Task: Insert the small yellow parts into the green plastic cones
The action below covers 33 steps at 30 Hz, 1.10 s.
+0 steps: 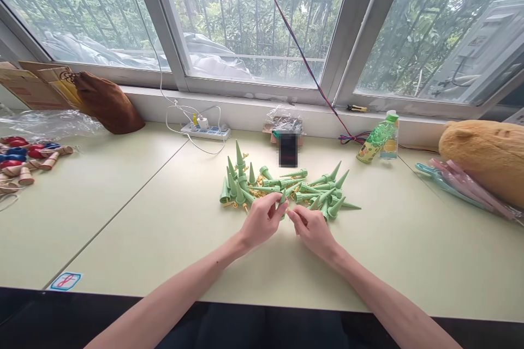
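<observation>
A heap of several green plastic cone spikes (286,185) lies in the middle of the pale table (164,218), with small yellow parts (257,193) mixed in. My left hand (262,221) is closed in a pinch on one green spike (282,197) at the heap's front edge. My right hand (313,228) sits just to its right, fingers pinched together on a tiny yellowish piece (289,210) next to that spike. The two hands nearly touch.
A green drink bottle (379,142) lies at the back right, beside a tan plush toy (485,155) and pink and blue strips (462,184). A power strip (207,131), a brown pouch (108,103) and red-blue wooden toys (28,159) are at the left.
</observation>
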{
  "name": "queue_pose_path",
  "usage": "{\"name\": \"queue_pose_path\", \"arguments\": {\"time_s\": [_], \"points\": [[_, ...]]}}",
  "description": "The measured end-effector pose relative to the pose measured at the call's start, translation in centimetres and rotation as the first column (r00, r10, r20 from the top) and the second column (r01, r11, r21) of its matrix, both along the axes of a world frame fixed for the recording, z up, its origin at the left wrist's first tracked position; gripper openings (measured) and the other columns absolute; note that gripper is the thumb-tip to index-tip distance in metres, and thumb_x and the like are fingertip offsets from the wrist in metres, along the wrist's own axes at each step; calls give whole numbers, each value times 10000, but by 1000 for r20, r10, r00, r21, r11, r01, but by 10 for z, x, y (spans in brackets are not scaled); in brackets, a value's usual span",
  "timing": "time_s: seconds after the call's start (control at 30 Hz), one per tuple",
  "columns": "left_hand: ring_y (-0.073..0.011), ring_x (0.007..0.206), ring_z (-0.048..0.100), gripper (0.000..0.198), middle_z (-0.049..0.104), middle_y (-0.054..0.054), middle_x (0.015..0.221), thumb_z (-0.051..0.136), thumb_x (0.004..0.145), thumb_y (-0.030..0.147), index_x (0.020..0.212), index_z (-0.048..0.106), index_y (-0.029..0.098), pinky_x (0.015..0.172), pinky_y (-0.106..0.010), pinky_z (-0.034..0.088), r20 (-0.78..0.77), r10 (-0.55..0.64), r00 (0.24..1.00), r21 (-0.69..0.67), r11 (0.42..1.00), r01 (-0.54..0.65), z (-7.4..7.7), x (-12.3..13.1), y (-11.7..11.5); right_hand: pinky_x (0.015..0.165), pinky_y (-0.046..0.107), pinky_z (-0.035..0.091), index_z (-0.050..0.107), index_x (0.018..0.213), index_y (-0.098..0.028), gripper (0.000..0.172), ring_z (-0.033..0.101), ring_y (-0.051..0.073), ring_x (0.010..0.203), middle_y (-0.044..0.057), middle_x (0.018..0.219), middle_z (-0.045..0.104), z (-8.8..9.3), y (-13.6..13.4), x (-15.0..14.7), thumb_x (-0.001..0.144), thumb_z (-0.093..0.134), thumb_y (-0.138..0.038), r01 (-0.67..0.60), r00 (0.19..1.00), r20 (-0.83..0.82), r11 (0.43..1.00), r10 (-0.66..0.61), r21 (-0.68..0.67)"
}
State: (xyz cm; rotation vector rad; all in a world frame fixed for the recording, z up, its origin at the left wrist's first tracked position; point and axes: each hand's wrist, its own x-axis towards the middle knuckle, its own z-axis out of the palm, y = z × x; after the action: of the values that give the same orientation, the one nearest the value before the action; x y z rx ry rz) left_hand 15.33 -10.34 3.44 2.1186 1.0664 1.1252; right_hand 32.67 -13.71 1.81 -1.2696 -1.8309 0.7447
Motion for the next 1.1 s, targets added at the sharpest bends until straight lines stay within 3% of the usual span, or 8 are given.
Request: {"name": "queue_pose_path", "arguments": {"time_s": [0.2,0.43,0.7,0.87,1.1], "points": [[-110,553,460,201,578,-7,689,497,975,307,859,592,173,495,-225,381,8,-27,1000,-16,1000,27,1,0,-1,498,241,345,547,691,-194,495,452,123,446,-32,482,481,0,1,0,1027,338,-492,36,999,32,999,-36,-7],[-104,538,428,198,531,15,656,504,969,313,845,581,180,491,-219,377,17,2,1000,2,1000,-2,2,1,0,481,236,351,618,983,-183,352,423,125,433,-62,494,465,6,-2,-1,997,433,-482,14,1000,22,1000,-13,-8],[-111,544,457,211,570,-4,678,495,972,317,844,587,176,490,-225,383,-3,-14,1000,12,1000,14,0,1,0,496,241,364,548,704,-202,451,444,124,449,-36,495,478,1,0,-1,1019,374,-473,-5,1000,17,1000,5,-7],[-116,555,473,202,578,-12,686,494,973,306,850,588,176,495,-230,387,-11,-32,999,3,999,32,-1,0,-1,508,247,370,569,689,-194,511,481,134,459,-25,483,485,-1,1,0,1030,330,-490,21,999,46,1000,-20,-14],[-106,539,431,212,542,6,658,497,973,321,840,581,179,492,-219,380,18,14,1000,8,1000,-14,1,1,0,482,236,361,619,1003,-185,364,441,128,439,-58,516,486,6,-1,-1,999,422,-491,11,1000,13,1000,-11,-13]]}}
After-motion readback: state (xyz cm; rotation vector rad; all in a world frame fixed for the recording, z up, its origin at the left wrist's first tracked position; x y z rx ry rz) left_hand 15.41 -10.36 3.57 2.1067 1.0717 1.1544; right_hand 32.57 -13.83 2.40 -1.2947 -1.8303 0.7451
